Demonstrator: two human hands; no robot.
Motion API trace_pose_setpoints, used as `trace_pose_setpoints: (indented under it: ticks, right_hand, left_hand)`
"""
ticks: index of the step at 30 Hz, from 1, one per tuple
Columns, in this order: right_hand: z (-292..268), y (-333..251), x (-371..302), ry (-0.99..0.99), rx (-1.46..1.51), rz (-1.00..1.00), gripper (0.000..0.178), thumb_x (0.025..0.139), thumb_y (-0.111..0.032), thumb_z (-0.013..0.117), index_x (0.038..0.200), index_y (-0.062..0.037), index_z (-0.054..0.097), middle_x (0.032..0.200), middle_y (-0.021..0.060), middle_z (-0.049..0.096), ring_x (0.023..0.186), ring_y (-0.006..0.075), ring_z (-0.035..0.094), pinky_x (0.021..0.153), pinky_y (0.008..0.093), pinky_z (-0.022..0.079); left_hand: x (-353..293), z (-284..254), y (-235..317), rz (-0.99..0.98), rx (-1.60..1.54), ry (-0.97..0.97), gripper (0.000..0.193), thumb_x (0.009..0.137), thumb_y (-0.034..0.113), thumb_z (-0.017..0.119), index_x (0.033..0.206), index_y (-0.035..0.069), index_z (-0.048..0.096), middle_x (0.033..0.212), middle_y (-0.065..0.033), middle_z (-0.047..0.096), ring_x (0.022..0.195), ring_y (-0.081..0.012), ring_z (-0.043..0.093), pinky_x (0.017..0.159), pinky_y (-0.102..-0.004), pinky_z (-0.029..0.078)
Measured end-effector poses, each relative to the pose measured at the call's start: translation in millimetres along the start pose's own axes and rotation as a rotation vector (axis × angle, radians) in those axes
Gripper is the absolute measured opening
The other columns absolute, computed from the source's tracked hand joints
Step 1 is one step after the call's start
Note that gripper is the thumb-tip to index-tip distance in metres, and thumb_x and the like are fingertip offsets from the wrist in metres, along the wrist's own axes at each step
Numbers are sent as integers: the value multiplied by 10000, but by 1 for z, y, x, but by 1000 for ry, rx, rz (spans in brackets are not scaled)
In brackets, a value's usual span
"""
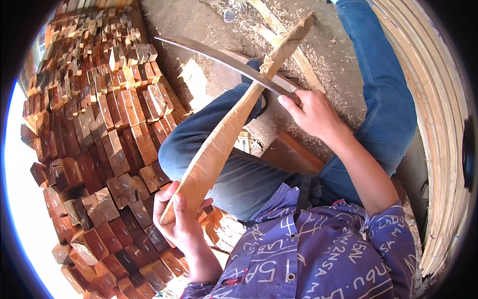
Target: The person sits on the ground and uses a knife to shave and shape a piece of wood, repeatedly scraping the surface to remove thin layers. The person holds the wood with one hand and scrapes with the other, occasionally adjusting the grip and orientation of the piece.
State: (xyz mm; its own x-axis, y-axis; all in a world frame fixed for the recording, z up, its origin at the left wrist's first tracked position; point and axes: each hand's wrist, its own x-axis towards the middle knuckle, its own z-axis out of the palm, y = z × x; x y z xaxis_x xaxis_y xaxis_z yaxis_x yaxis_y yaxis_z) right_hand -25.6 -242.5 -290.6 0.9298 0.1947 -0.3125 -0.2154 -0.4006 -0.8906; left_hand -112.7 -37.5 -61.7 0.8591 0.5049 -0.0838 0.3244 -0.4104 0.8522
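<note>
A purple shirt with white lettering is nearest. Ahead of it, the left hand is clamped on the near end of one pale plank, thumb on the upper face, one fingertip showing past the right edge. The plank slants away over the bent left leg, its far end clear of both hands.

Farther up, the right hand is closed around the handle of one long, curved blade, thumb along the top. The blade crosses above the plank's far half; whether its edge touches, I cannot tell. Curled shavings sit on the plank just beyond.

To the left are stacked blocks, too many to count; to the right, beyond the outstretched right leg, many curved strips. Farthest, at least two pale offcuts lie on the littered floor.
</note>
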Motion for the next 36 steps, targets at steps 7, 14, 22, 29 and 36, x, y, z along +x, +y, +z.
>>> trace_pose_setpoints:
  ticks: [7,14,22,29,36]
  right_hand:
    - [8,29,21,143,-23,-102,604,869,-564,622,716,19,651,556,224,584,567,391,633,543,482,491]
    - [10,14,3,127,-48,-69,640,889,-576,589,729,39,665,574,238,595,567,405,626,557,483,502]
    - [12,40,28,166,-84,-168,602,884,-577,595,706,-4,630,571,197,603,543,383,630,529,456,506]
    - [20,14,12,125,-3,-98,558,878,-524,633,700,5,622,557,187,593,528,362,621,511,448,488]
    - [25,34,30,142,-82,-322,585,858,-610,611,732,-39,622,564,161,601,537,344,633,504,437,503]
  left_hand:
    - [3,-5,-6,108,123,-9,230,928,154,653,1049,-32,592,951,-166,642,766,-266,704,527,-367,642]
    - [2,0,-9,112,151,-12,272,882,194,729,979,-23,597,910,-167,657,755,-269,709,508,-346,631]
    - [9,2,2,124,118,-5,255,872,129,729,954,-65,584,879,-174,645,720,-261,700,526,-346,635]
    - [18,2,-4,81,99,55,244,884,158,718,960,-37,592,938,-183,627,732,-271,699,499,-344,630]
    - [24,-9,-7,74,95,-8,215,900,170,701,995,1,610,920,-131,640,764,-227,690,517,-344,630]
